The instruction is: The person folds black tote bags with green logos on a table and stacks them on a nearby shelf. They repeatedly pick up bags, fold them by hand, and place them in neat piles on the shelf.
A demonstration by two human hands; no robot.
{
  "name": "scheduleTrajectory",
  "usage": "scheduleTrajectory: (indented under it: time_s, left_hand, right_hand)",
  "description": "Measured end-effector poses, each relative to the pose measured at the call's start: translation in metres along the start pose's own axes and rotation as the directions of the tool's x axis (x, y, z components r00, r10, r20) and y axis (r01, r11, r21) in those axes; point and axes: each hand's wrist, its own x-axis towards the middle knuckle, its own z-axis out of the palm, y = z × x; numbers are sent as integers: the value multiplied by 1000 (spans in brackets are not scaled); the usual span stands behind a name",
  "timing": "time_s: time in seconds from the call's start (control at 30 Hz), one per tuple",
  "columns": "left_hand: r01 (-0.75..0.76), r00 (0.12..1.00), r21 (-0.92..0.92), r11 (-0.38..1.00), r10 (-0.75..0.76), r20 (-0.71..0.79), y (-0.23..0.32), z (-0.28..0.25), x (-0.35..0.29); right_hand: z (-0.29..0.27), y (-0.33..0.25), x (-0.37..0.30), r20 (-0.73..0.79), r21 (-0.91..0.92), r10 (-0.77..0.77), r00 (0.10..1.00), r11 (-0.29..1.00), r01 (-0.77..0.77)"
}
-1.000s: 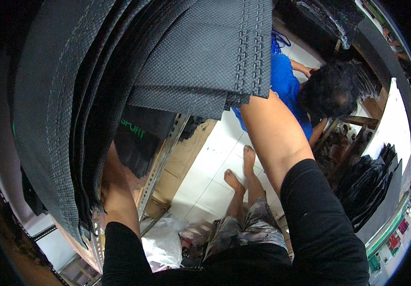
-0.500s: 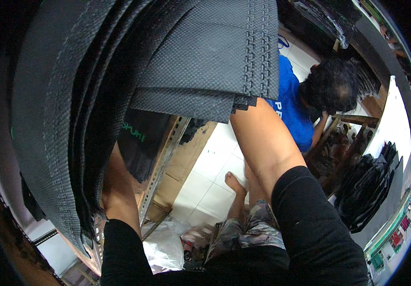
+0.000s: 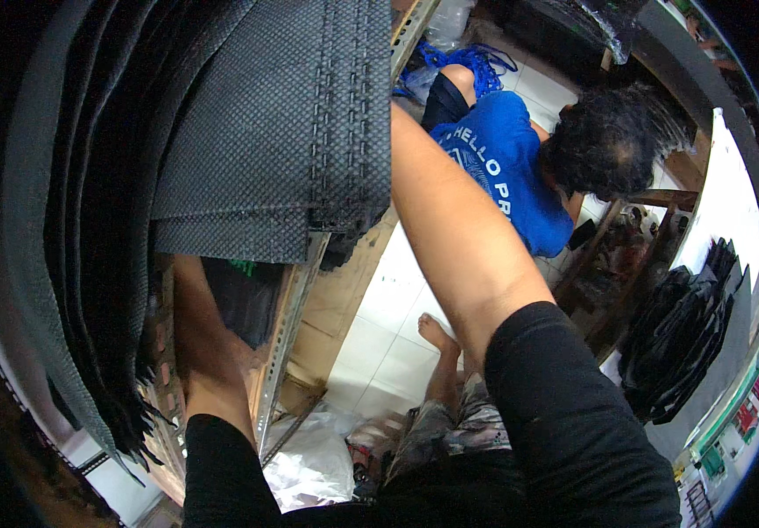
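A thick stack of black woven-textured fabric pieces [image 3: 247, 132] with stitched double seams fills the upper left, very close to me. Its layers hang down on the left, their lower edges ragged. My left forearm [image 3: 208, 352], in a black sleeve, runs up behind the stack, and my left hand is hidden there. From the lower right my right forearm [image 3: 467, 238] reaches up to the seamed edge, which covers my right hand. The fingers of both hands are out of sight, so their grip does not show.
A perforated metal shelf frame [image 3: 284, 352] stands below the stack, beside a white plastic bag [image 3: 313, 466]. To the right, a person in a blue shirt [image 3: 507, 167] bends low near a wooden stand [image 3: 608, 251]. More black fabric [image 3: 683, 334] lies on a white-topped table [image 3: 712, 198].
The fabric stack has shifted left, and its front flap sits lower. My right forearm has swung left with it, uncovering more of the person in blue and a blue strap bundle.
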Motion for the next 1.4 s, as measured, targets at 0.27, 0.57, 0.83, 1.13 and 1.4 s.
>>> scheduleTrajectory:
  time_s: [0.27,0.57,0.83,1.13,1.4]
  left_hand:
    - [-35,999,45,998,36,-26,4,7,-1]
    - [-198,855,756,624,487,-178,-44,-62,-56]
    - [-289,704,493,821,-167,691,51,-12,-426]
    - [-506,861,-8,863,505,55,223,-69,-338]
    - [221,916,-474,852,-15,400,230,-68,-279]
  right_hand:
    - [-11,-8,20,174,-102,42,984,994,-24]
    - [-110,17,-88,-167,326,-265,950,894,307]
    - [-169,-97,-267,-263,242,-397,879,855,458]
    - [-95,-248,-279,153,32,-490,858,871,491]
    - [-61,-247,-249,49,-425,-473,880,787,447]
